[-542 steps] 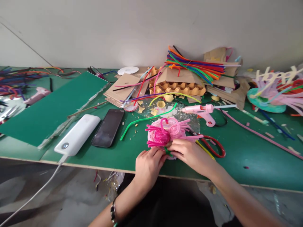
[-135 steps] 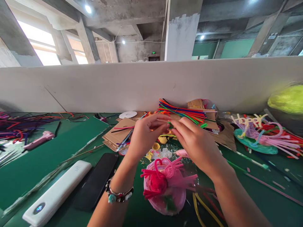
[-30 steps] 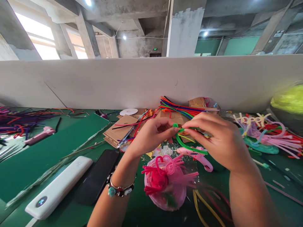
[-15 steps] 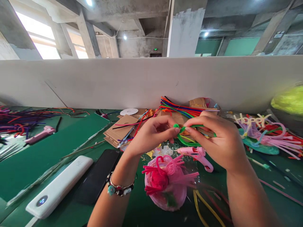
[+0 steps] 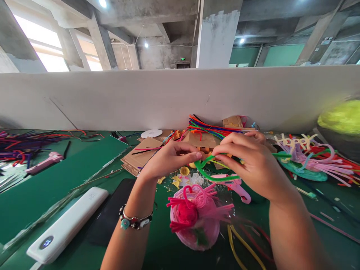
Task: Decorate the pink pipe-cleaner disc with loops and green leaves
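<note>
A green pipe cleaner (image 5: 213, 178) is stretched between my two hands, bent into an open loop. My left hand (image 5: 176, 157) pinches its left end between thumb and fingers. My right hand (image 5: 244, 157) grips it further right, and a straight green end sticks out behind that hand. Below the hands lies a round pink coiled piece (image 5: 206, 236) with a red ball-like flower (image 5: 188, 213) and pink loops and strands on top. A pink glue gun (image 5: 242, 191) rests just behind it, partly hidden by the green loop.
White power bank (image 5: 67, 225) and black phone (image 5: 112, 213) lie at left. Cardboard pieces (image 5: 140, 155) and bundled coloured pipe cleaners (image 5: 206, 125) are behind the hands. At right sits a teal and pink piece (image 5: 309, 170). A second pink glue gun (image 5: 45, 163) is far left.
My left hand has moved slightly left. The green pipe cleaner now shows a wider loop hanging lower between the hands, and its far end extends to the right behind my right hand.
</note>
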`<state>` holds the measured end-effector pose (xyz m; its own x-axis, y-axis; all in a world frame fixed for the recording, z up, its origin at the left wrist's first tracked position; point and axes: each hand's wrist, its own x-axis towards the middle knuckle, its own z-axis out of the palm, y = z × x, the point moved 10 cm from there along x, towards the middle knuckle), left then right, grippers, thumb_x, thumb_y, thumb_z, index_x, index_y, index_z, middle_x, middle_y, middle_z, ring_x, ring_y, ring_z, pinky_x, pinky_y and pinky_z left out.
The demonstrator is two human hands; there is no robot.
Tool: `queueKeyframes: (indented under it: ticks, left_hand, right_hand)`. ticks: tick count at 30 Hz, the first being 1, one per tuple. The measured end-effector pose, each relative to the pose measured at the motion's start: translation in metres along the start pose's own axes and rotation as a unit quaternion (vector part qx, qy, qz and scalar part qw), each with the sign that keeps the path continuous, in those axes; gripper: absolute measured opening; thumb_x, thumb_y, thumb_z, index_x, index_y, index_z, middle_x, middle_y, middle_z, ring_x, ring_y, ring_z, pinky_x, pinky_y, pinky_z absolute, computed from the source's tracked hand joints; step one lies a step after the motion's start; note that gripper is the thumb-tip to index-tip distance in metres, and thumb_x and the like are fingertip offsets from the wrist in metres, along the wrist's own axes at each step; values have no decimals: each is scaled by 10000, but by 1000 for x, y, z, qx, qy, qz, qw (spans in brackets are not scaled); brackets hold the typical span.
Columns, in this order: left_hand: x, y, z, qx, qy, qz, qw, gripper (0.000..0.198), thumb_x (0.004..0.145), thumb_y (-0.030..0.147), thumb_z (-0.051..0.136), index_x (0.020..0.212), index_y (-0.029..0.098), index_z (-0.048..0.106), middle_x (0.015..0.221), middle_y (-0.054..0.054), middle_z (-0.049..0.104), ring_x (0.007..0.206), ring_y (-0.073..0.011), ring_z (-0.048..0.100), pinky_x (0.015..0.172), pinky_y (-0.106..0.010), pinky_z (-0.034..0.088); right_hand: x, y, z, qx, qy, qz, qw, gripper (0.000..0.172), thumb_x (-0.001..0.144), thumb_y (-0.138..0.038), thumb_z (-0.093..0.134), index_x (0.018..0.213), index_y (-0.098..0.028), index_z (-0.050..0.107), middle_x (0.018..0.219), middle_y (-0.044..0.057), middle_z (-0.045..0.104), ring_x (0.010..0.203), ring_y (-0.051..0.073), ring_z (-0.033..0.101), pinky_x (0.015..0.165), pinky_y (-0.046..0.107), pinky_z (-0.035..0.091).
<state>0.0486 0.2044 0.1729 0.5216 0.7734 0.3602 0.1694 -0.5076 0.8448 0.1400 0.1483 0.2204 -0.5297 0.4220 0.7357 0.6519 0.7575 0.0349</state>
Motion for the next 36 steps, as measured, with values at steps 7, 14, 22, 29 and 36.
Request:
queueKeyframes:
  ticks: [7,14,22,29,36]
  left_hand:
    - [0,-14,16,-39,-47,-69,996,75,677,207,620,684,133,621,546,47,515,489,-49,436,460,-162,351]
    - [3,-16,17,-40,-28,-62,997,129,692,256,631,680,134,588,546,55,475,493,-44,400,462,-168,319]
    - [6,-6,8,-82,54,-10,995,163,740,278,569,659,141,529,540,48,432,489,-49,371,436,-179,281]
    - [7,-2,-1,-127,110,36,985,165,752,273,568,665,145,509,569,44,424,506,-45,372,454,-175,285]
    - [5,3,-11,-152,154,48,975,124,756,207,563,655,144,528,600,32,481,544,-47,424,504,-163,356]
  right_hand:
    - [1,-3,5,-6,-6,-5,1000,99,836,-183,512,792,-245,575,764,-39,580,710,105,535,811,335,261]
    - [3,-3,0,-42,48,-18,998,57,812,-186,551,780,-224,579,729,-35,610,704,118,566,806,332,285]
    - [0,-11,-17,-98,176,-4,979,126,767,-161,599,660,-188,539,537,-51,575,496,92,509,612,268,355]
    - [-2,-15,-14,-61,212,4,975,55,777,-122,569,752,-170,580,597,-1,625,568,111,579,561,227,443]
    - [-4,-17,-11,-20,223,15,974,90,762,-74,566,817,-112,627,681,55,651,648,124,603,628,241,487]
